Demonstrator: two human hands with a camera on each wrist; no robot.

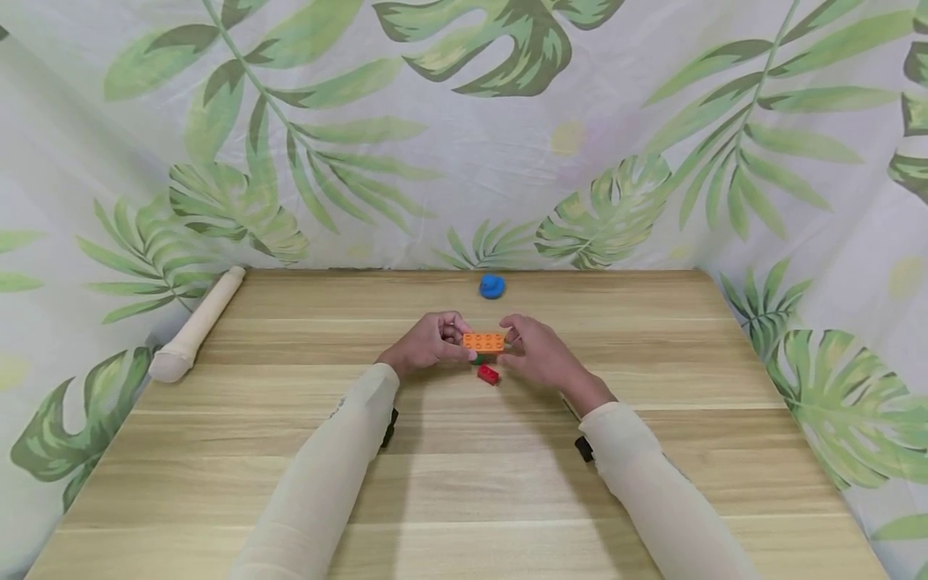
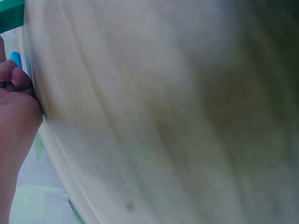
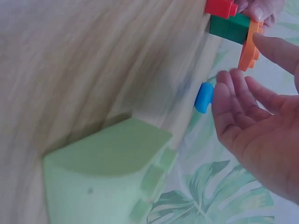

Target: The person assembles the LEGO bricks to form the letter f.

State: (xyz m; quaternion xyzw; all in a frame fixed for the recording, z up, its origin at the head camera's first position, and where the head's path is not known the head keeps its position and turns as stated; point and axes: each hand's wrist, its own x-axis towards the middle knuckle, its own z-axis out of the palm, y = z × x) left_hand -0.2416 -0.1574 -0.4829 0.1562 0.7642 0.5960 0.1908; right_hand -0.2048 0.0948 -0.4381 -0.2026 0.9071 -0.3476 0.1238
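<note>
An orange toy building brick (image 1: 483, 342) with studs on top sits over a green brick (image 3: 230, 28), mostly hidden in the head view. At its left end my left hand (image 1: 433, 342) pinches it between thumb and fingers. My right hand (image 1: 538, 352) is at the other end, with the thumb (image 3: 276, 50) against the orange brick and the other fingers extended apart from it. Nearer to me, a small red brick (image 1: 489, 374) lies on the table. The left wrist view catches only part of the left hand (image 2: 18, 107) and a green piece (image 2: 11, 15).
A blue toy duck (image 1: 492, 286) sits near the wooden table's back edge. A pale green studded block (image 3: 107, 172) stands close to the right wrist camera. At the far left lies a pale, club-shaped object (image 1: 199, 322). Leaf-patterned cloth (image 1: 493, 161) hangs behind the table.
</note>
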